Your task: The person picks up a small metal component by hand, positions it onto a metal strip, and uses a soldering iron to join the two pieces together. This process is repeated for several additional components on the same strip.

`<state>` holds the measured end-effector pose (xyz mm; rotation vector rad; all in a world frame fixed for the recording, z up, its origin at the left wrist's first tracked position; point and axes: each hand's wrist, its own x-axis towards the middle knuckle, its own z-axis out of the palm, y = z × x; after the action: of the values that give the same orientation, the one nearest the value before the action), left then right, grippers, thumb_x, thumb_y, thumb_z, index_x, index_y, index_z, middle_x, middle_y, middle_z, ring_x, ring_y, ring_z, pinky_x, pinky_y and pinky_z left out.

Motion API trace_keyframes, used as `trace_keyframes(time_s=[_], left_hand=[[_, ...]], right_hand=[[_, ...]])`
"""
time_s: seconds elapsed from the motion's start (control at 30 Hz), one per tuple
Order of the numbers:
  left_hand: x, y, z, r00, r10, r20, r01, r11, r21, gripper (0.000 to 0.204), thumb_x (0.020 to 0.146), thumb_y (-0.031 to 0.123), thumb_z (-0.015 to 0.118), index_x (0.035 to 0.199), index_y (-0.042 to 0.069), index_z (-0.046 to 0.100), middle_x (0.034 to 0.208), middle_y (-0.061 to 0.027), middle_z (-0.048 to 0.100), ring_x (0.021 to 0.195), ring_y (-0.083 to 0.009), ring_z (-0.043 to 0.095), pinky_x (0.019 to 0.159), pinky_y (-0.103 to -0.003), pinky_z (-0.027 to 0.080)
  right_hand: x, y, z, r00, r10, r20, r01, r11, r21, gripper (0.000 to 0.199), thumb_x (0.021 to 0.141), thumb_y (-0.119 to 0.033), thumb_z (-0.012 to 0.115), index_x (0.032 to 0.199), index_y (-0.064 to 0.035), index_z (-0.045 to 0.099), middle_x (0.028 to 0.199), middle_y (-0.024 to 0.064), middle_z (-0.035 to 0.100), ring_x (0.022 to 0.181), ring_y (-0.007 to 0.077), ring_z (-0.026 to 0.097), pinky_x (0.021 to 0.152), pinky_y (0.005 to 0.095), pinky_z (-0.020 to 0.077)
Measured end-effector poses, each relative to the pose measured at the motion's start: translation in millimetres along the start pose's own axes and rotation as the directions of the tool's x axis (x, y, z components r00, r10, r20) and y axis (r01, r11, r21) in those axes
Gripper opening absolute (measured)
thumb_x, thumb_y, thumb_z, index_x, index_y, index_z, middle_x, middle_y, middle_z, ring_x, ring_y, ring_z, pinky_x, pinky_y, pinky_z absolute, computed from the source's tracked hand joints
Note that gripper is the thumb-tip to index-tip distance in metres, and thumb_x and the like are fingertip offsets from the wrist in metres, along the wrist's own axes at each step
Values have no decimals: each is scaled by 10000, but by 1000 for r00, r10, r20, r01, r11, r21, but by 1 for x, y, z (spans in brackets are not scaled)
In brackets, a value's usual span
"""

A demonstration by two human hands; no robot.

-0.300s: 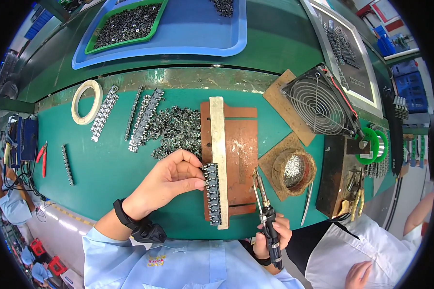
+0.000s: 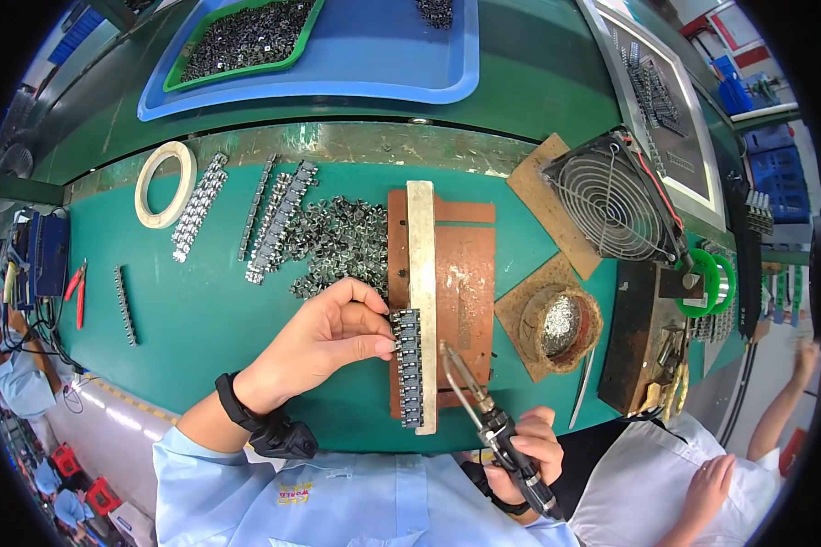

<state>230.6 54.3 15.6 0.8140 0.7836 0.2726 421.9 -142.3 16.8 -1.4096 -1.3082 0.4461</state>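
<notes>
My left hand point(image 2: 324, 339) is closed in a pinch at the left edge of a strip of small black components point(image 2: 410, 387). Whatever lies between thumb and fingertip is too small to make out. That strip rests along the left side of a pale metal bar point(image 2: 421, 246), which lies across a reddish-brown board point(image 2: 465, 273). In my right hand point(image 2: 531, 456) is a black-handled soldering iron point(image 2: 497, 428) with two thin metal prongs. Its tip hangs just right of the bar, over the board. A pile of loose small metal parts point(image 2: 342, 242) lies beyond my left hand.
Finished-looking strips point(image 2: 283, 219) and a tape roll point(image 2: 166, 185) lie to the left, with red pliers point(image 2: 77, 294). A fan point(image 2: 616, 196), a round pot point(image 2: 566, 324) and a green solder spool point(image 2: 707, 283) stand right. Behind is a blue tray point(image 2: 383, 55). Another person point(image 2: 675, 483) sits at right.
My right hand has tilted the soldering iron, and its tip has swung left toward the bar and strip. My left hand keeps its pinch at the strip's edge.
</notes>
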Motion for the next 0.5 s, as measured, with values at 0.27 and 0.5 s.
trace_keyframes(time_s=[0.27, 0.5], left_hand=[[2, 0, -2, 999, 16, 31, -16, 1000, 2, 263, 789, -39, 594, 975, 43, 427, 828, -40, 581, 780, -105, 577, 706, -219, 451], [3, -1, -3, 999, 28, 38, -28, 1000, 5, 264, 787, -33, 602, 967, 42, 425, 825, -43, 587, 780, -107, 581, 706, -217, 451]], right_hand=[[14, -5, 5, 988, 20, 153, -17, 1000, -21, 445, 554, -178, 805, 924, -81, 577, 701, 72, 632, 569, 176, 571, 689, 345, 383], [12, -1, 9, 982, 33, 188, -30, 999, -18, 415, 611, -257, 756, 911, -66, 542, 675, 60, 603, 596, 172, 545, 725, 382, 341]])
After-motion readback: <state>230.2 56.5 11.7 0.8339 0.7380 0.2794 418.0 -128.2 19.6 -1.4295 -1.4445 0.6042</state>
